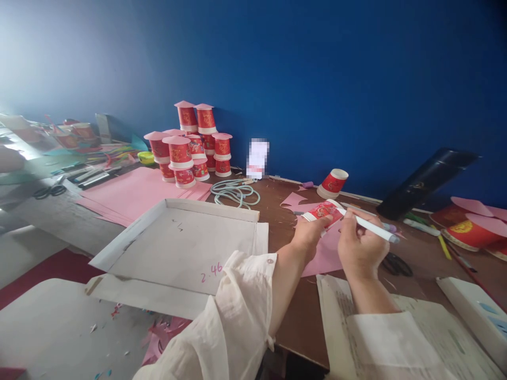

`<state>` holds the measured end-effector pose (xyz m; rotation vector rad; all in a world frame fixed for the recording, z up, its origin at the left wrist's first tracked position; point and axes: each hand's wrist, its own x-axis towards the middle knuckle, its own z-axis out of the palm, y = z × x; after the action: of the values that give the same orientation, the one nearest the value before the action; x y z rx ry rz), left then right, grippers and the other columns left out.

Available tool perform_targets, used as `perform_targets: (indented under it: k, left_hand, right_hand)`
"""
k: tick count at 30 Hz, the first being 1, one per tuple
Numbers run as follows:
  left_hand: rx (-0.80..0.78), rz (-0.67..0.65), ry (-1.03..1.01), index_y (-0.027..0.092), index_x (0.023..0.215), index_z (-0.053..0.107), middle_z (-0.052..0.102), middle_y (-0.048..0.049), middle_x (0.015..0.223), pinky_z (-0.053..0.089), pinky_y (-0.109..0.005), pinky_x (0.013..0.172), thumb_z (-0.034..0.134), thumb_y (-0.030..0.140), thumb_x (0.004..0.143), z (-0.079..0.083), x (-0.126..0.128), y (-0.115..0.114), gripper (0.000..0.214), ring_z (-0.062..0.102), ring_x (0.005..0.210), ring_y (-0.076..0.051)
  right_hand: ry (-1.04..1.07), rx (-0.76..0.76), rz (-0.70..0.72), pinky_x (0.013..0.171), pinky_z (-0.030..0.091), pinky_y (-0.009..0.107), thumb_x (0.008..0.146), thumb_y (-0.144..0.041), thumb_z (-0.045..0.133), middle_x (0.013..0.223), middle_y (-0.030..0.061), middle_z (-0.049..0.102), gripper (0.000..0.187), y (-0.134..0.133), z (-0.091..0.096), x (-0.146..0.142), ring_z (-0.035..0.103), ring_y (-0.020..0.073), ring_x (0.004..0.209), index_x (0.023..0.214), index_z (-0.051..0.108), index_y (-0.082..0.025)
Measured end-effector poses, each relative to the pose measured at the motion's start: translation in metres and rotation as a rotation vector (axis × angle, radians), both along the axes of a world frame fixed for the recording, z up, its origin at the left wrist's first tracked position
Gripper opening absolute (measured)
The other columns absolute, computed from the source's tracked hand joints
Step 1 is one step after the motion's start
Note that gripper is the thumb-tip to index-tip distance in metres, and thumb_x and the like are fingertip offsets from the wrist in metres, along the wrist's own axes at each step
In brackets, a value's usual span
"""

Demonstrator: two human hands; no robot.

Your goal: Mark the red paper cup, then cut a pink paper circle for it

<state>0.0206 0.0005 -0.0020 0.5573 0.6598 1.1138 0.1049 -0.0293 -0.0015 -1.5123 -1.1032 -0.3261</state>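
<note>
My left hand (307, 236) is closed on a red paper cup (322, 212) that lies on its side over a pink sheet (327, 253) on the brown table (277, 211). My right hand (358, 244) grips a white pen (374, 228), its tip resting against the cup's rim. Both arms wear cream sleeves. Another red cup (333, 183) lies tilted just beyond the hands.
Stacked red cups with pink lids (192, 145) stand by the blue wall. A flat cardboard tray (178, 243) and pink paper (134, 192) lie left, with a coiled cable (235, 192), scissors (397, 264), markers, a black cylinder (425, 182), and printed papers (415, 327) at front right.
</note>
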Motion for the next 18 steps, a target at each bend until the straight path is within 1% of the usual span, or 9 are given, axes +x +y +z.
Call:
perform_targets:
  k: [3,7,12,18]
  left_hand:
    - [-0.004,-0.006,0.009,0.014,0.083,0.071,0.07,-0.0086,0.085,0.045,-0.039,0.092,0.073,0.015,0.071,-0.002,0.0011,0.0013,0.013,0.062,0.082,-0.021]
    - [-0.009,-0.004,-0.004,0.013,0.086,0.071,0.07,-0.0094,0.087,0.044,-0.04,0.093,0.073,0.015,0.07,-0.004,0.0029,0.0028,0.015,0.062,0.083,-0.021]
    - [-0.016,-0.006,-0.012,0.014,0.08,0.071,0.07,-0.0095,0.085,0.043,-0.042,0.094,0.075,0.016,0.069,-0.0048,0.0028,0.0035,0.012,0.064,0.087,-0.024]
    - [-0.025,0.01,-0.013,0.016,0.078,0.069,0.068,-0.0071,0.079,0.044,-0.04,0.091,0.072,0.015,0.07,-0.0048,0.0031,0.0035,0.009,0.061,0.08,-0.021]
  right_hand:
    - [0.015,0.005,-0.001,0.068,0.051,0.036,0.085,-0.04,0.056,0.082,0.0134,0.073,0.034,0.0013,-0.0009,0.0021,0.064,0.0211,0.066,0.092,0.073,-0.011]
    - [0.022,0.017,-0.021,0.067,0.051,0.036,0.084,-0.039,0.057,0.08,0.0135,0.073,0.035,0.0022,-0.0014,0.0039,0.063,0.0209,0.064,0.093,0.074,-0.01]
    - [0.002,0.008,-0.012,0.065,0.05,0.034,0.084,-0.038,0.056,0.081,0.0132,0.074,0.034,0.0005,-0.0001,0.0025,0.062,0.0196,0.063,0.09,0.075,-0.011]
    - [0.024,-0.023,-0.005,0.062,0.048,0.033,0.085,-0.044,0.055,0.072,0.0102,0.07,0.036,-0.0012,0.0014,-0.0007,0.059,0.0192,0.06,0.087,0.073,-0.013]
